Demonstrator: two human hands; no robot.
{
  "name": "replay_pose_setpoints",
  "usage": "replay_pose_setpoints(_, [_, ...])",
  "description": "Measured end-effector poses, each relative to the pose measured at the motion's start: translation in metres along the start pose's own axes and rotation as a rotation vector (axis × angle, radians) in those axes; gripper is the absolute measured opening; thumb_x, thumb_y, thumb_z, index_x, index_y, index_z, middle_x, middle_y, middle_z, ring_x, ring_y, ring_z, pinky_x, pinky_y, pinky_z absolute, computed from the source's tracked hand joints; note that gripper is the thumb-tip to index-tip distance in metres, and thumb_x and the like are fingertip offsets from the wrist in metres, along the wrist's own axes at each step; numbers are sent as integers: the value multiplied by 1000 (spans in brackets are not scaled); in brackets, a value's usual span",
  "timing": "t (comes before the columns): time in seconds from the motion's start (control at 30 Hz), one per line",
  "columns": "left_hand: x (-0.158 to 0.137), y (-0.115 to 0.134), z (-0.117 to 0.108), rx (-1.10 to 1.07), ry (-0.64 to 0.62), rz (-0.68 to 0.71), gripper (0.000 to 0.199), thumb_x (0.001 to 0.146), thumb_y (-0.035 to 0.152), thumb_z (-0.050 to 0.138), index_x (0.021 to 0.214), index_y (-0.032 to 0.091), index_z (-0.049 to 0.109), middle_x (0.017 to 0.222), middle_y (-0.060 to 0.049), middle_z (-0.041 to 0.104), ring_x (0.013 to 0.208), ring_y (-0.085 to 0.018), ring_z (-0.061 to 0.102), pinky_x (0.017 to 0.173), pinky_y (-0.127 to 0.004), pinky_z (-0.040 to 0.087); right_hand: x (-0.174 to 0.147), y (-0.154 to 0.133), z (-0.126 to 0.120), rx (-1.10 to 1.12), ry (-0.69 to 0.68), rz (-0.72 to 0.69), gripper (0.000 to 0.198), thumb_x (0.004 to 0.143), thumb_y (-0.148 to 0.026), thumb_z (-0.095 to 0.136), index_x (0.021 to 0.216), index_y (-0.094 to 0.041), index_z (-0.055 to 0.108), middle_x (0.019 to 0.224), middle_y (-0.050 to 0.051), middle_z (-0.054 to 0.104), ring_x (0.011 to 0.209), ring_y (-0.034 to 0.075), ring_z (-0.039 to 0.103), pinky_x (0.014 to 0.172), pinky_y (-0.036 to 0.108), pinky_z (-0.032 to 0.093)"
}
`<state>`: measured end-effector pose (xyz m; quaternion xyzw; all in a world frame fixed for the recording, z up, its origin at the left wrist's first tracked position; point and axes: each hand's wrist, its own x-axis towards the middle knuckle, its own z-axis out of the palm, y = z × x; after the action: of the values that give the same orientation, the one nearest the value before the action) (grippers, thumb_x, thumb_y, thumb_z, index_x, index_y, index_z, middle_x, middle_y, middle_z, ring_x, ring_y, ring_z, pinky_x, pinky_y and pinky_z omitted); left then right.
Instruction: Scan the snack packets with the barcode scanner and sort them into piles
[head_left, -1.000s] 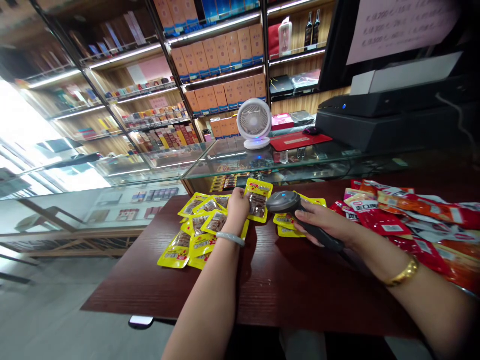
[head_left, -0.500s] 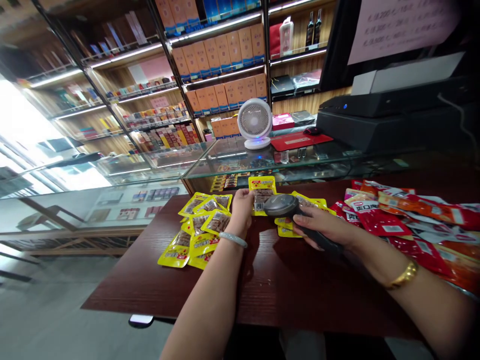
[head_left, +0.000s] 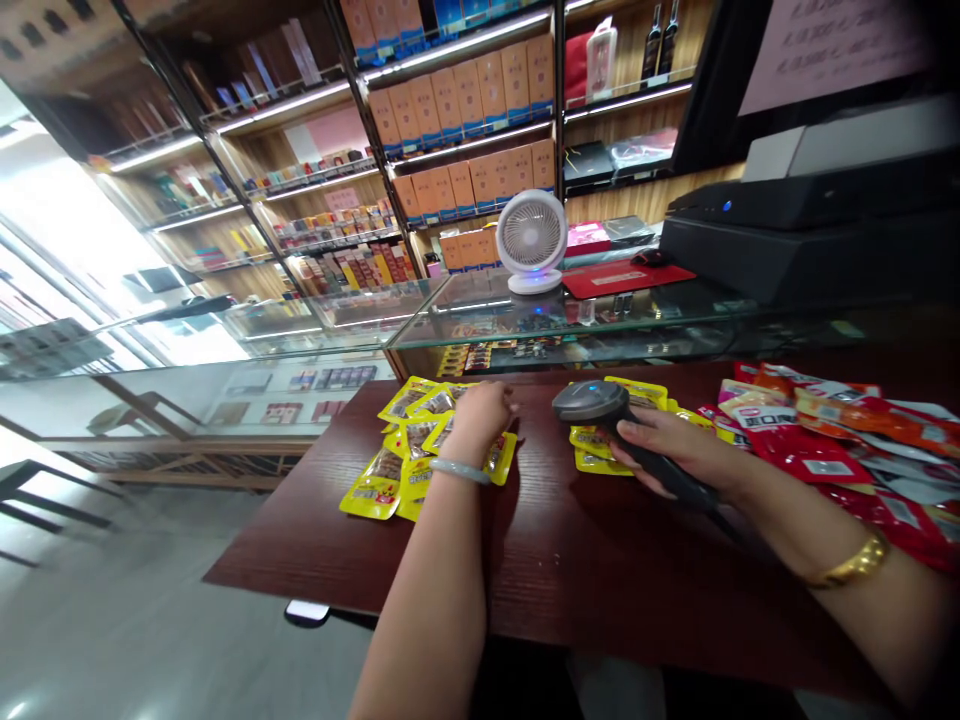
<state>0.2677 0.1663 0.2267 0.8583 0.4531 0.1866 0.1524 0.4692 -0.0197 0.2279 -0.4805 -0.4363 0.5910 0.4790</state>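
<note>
My right hand (head_left: 667, 445) is wrapped round the handle of a dark grey barcode scanner (head_left: 592, 400). The scanner's head points left, just above a few yellow snack packets (head_left: 600, 465) on the brown table. Over the left pile of yellow snack packets (head_left: 382, 480) is my left hand (head_left: 484, 415), its fingers loosely bent and a little apart, with no packet seen between them. Another yellow packet (head_left: 501, 458) lies at the edge of that pile, partly hidden beneath this hand and its wrist.
Red and orange snack packets (head_left: 817, 440) are heaped on the table's right side. Behind the table stands a glass display counter (head_left: 465, 325) with a white fan (head_left: 532, 240) and a red mat (head_left: 630, 280) on it. A dark printer-like machine (head_left: 810, 230) is at right.
My left hand has moved left from beside the scanner and let go of the yellow packet, which now lies on the left pile. The right hand still holds the scanner. The view has shifted slightly.
</note>
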Motion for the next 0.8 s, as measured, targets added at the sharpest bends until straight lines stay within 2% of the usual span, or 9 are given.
replay_pose_setpoints(0.07, [-7,-11,-17,263,-135,-48,18,65,30,75,81,21,77,96,-15,73,103,-34,63,97,-47,42,0,0,0,-1,0,9,46,75,-59,71,93,-22,49,62,-6,54,33,6,46,28,17,31])
replay_pose_setpoints(0.13, [-12,-16,-24,399,-208,-51,20,60,35,79,75,23,76,92,-15,73,106,-37,61,99,-50,38,0,1,0,-2,2,14,47,74,-59,71,93,-21,50,63,-5,55,34,6,46,28,16,31])
replay_pose_setpoints(0.23, [-10,-17,-19,484,-218,-35,24,59,39,79,77,23,76,95,-16,72,111,-38,57,100,-53,35,0,0,0,5,11,16,46,75,-58,71,92,-21,50,63,-5,55,35,6,47,29,16,31])
replay_pose_setpoints(0.33, [-5,-13,-13,490,-188,-41,25,66,43,75,77,21,74,92,-16,71,106,-35,60,98,-48,37,0,0,1,18,14,27,45,75,-57,72,92,-21,50,62,-5,55,35,6,47,29,15,31])
replay_pose_setpoints(0.43, [-2,-6,-13,383,-89,-61,24,76,43,65,84,21,70,89,-13,71,93,-29,64,87,-39,43,0,0,0,20,3,21,43,78,-56,70,94,-22,49,62,-6,55,34,6,47,28,16,31])
replay_pose_setpoints(0.53, [-2,2,-14,182,129,-149,22,82,43,58,90,23,65,86,-7,71,82,-23,64,73,-31,44,0,0,-1,0,-10,2,41,81,-55,67,94,-21,49,63,-6,56,34,6,49,28,16,31])
replay_pose_setpoints(0.63, [1,4,-9,-57,316,-247,20,82,43,58,83,22,60,77,-3,67,73,-19,61,66,-27,41,-1,-1,0,-21,-15,-19,40,82,-55,66,93,-21,49,64,-6,56,34,6,49,28,16,31])
replay_pose_setpoints(0.8, [14,-4,10,-456,417,-313,26,79,43,62,73,19,56,65,1,59,62,-13,54,62,-24,40,0,1,2,-45,-60,-15,41,83,-54,66,94,-20,47,64,-6,55,33,5,49,30,16,38])
